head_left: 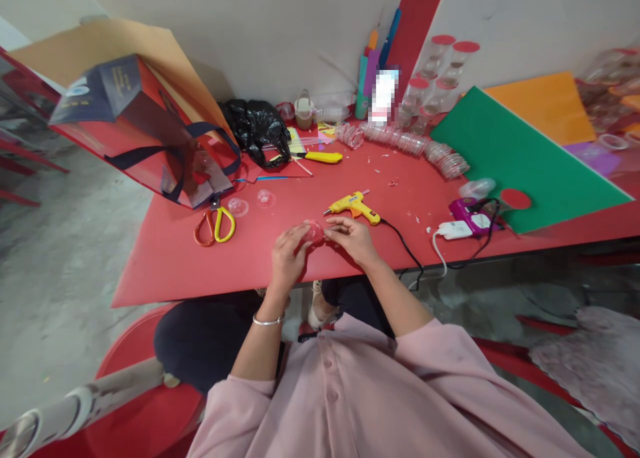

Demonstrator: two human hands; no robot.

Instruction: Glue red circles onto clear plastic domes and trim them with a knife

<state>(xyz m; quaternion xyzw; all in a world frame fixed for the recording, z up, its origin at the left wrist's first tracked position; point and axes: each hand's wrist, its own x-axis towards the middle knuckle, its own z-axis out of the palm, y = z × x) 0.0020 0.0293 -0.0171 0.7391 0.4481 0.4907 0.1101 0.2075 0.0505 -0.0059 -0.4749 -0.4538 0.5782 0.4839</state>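
Between my hands, just above the front of the red table (250,258), is a small round clear plastic piece (314,232). My left hand (290,253) is closed on its left side, thumb and fingers at the rim. At its right edge my right hand (353,239) has its fingertips drawn together; whether they pinch the piece or something tiny is hidden. A yellow glue gun (354,207) lies right behind my hands, its nozzle pointing left. Two similar clear plastic pieces, one nearer (238,208) and one farther (266,198), rest to the left beside scissors (215,225) with red and yellow handles.
At the left stands a large paper bag (150,131), next to a black plastic bag (257,128). A yellow-handled cutter (323,157) and stacked clear plastic pieces (400,140) lie behind. To the right are a purple power adapter (475,218) with cords and a green board (520,165).
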